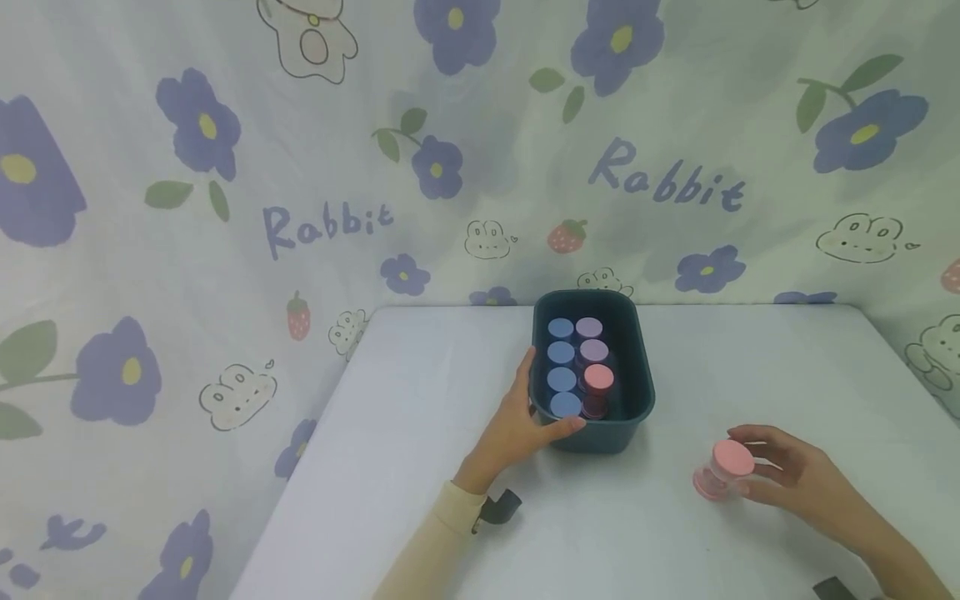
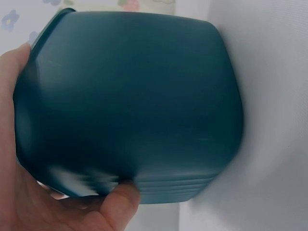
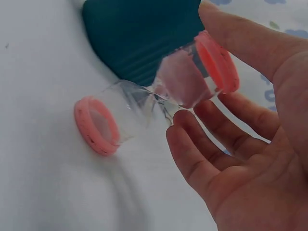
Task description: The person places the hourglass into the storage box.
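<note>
A dark teal plastic bin [image 1: 600, 437] stands on the table, and my left hand [image 1: 517, 425] holds its near left corner, thumb along the front rim. In the left wrist view the bin's wall [image 2: 134, 96] fills most of the picture. Inside are several capped sand timers: a blue column [image 1: 561, 353], two purple ones [image 1: 593, 350] and a pink one [image 1: 598, 378]. On the table to the right, a pink sand timer [image 1: 732, 458] stands upright, pink sand in its upper bulb [image 3: 185, 79]. My right hand [image 1: 787, 471] is around its top, fingers loosely spread; firm contact is not visible.
The white table [image 1: 450, 375] ends at a curtain [image 1: 480, 167] printed with flowers and rabbits. Inside the bin, bare floor shows along its right side. A dark strap piece [image 1: 500, 507] sits at the left wrist.
</note>
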Available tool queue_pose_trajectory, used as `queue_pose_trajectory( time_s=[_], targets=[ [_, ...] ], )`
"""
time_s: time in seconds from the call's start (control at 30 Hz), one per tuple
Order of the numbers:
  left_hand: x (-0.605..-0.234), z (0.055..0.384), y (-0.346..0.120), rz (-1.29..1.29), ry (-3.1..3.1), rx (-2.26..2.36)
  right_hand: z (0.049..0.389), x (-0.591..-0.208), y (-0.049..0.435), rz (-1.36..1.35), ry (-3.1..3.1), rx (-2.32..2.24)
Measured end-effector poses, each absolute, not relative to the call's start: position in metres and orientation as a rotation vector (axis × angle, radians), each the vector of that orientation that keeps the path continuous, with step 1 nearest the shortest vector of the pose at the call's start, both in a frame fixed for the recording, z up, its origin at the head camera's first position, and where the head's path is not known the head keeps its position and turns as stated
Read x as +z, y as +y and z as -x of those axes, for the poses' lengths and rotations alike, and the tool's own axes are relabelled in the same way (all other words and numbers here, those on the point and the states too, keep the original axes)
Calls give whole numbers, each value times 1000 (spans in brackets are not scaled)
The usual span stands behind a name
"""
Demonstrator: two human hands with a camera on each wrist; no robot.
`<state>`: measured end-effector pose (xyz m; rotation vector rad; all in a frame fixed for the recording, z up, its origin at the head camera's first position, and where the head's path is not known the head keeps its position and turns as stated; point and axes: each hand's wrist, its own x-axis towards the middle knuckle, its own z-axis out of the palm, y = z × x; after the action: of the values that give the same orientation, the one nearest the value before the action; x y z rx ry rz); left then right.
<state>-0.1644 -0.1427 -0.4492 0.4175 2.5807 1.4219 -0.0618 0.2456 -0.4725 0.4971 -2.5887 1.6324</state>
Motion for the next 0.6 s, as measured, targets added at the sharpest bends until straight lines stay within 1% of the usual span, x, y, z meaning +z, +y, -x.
queue_pose_trajectory(
  time_s=[0.23,0.4,0.6],
  targets=[
    [-451,166,-142,-409,2571,1429,59,-477,246,-372,-2597,1823],
    [-449,166,-142,-411,2569,1446,59,-481,247,-298,-2588,1847],
    [-448,164,-142,-402,2572,1431,57,-482,243,-309,-2508,1895]
  ],
)
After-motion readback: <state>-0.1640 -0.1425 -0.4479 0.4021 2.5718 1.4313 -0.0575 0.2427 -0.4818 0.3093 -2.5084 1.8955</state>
